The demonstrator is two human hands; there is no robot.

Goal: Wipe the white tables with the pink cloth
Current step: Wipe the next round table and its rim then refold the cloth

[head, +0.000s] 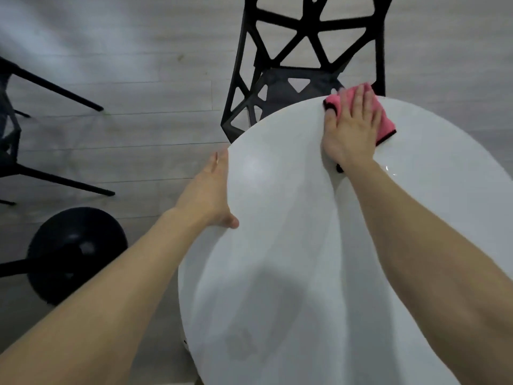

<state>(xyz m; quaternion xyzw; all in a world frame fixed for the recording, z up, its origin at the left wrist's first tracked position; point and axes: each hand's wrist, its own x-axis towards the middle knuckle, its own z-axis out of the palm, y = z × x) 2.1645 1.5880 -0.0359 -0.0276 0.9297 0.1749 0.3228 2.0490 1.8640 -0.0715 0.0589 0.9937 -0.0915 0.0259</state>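
Observation:
A round white table (291,218) fills the lower right of the head view. A pink cloth (384,122) with a dark hem lies flat at the table's far edge. My right hand (351,129) presses down on the cloth with straight, spread fingers. My left hand (211,193) grips the table's left rim, thumb on top and fingers hidden under the edge.
A black lattice chair (302,59) stands just beyond the table's far edge, behind the cloth. A round black pedestal base (75,254) sits on the grey wood floor at lower left. Black chair legs (52,87) cross the left side.

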